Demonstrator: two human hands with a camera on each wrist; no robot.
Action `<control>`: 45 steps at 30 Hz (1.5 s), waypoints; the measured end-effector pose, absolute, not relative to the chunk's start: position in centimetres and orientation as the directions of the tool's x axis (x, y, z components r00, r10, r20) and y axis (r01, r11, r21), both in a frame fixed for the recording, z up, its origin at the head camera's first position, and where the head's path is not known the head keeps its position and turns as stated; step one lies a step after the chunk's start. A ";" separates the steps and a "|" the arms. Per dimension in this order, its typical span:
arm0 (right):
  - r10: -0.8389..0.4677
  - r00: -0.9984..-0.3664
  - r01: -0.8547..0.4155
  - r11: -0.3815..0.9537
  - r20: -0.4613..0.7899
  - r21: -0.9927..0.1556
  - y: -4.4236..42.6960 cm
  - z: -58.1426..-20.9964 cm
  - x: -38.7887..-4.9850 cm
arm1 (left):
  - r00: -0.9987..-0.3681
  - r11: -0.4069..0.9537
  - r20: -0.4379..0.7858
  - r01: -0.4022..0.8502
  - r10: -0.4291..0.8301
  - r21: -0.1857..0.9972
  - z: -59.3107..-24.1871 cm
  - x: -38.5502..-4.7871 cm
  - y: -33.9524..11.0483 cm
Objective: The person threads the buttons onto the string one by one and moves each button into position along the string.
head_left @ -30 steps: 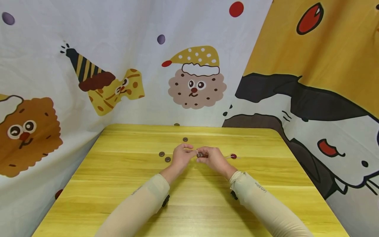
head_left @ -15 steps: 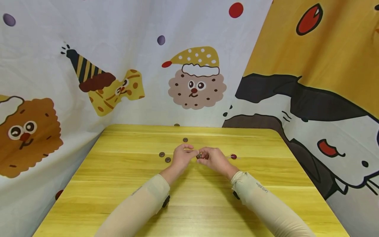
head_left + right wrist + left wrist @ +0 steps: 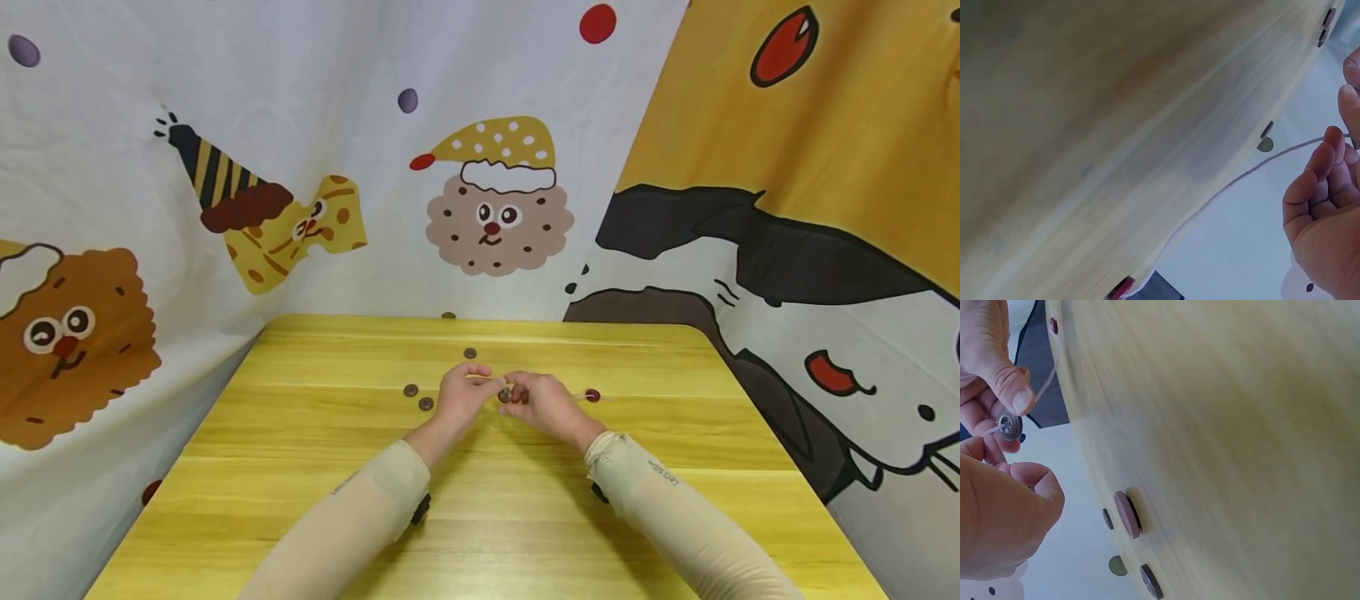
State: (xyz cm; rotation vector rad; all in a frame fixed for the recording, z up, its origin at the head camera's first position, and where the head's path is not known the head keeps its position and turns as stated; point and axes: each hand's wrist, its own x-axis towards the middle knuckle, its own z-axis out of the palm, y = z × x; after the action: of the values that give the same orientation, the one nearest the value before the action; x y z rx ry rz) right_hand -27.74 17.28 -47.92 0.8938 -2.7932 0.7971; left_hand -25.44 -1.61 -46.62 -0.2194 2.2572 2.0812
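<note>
Pinched by my right hand (image 3: pixel 546 402) is a dark round button (image 3: pixel 1010 426), held up above the table. A pale string (image 3: pixel 992 430) pokes out of a hole in the button's face. My left hand (image 3: pixel 459 402) meets it there, thumb and finger pinching the string's short end. From the right hand the string sags down to a dark red button (image 3: pixel 592 396) on the table, which it is fastened to. The right wrist view shows this sagging string (image 3: pixel 1210 199) too, but there the held button is mostly hidden behind the fingers.
Left of the hands, two brown buttons lie near each other, one farther left (image 3: pixel 410 390) and one nearer (image 3: pixel 426 404). Another brown button (image 3: pixel 470 353) lies behind the hands. The wooden table (image 3: pixel 495 517) ends at a patterned cloth (image 3: pixel 360 100).
The held button has tilted slightly between the fingers and moved a little toward the left fingertips. Both hands otherwise stay nearly in place, and the buttons on the table have not moved.
</note>
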 end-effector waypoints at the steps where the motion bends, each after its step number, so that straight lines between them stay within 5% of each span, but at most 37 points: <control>1: -0.515 -0.820 -0.570 0.690 0.252 -0.446 17.3 -48.0 -27.8 | -0.988 0.072 -0.146 -0.150 -0.059 0.986 -46.6 -25.4 -1.6; 25: -0.520 -0.788 -0.611 0.727 0.330 -0.314 18.6 -48.2 -27.8 | -0.991 0.065 -0.116 -0.121 -0.067 0.991 -46.7 -25.4 -1.7; 31: -0.465 -0.845 -0.530 0.797 0.266 -0.289 22.1 -49.0 -28.5 | -0.994 0.080 -0.078 -0.085 -0.082 0.993 -47.1 -25.4 -2.0; 38: -0.381 -0.919 -0.387 0.834 0.097 -0.393 26.7 -49.1 -29.0 | -0.993 0.109 -0.076 -0.085 -0.085 0.990 -47.3 -25.3 -2.5; 45: -0.357 -0.933 -0.345 0.847 0.047 -0.404 29.9 -49.1 -30.0 | -0.994 0.113 -0.075 -0.084 -0.081 0.990 -47.0 -25.1 -2.9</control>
State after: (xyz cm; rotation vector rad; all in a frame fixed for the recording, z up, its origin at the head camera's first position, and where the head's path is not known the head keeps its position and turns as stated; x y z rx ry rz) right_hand -29.98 29.94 -49.08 0.5792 -3.0479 0.6576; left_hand -25.09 -2.86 -46.98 -0.1737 2.3424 2.0833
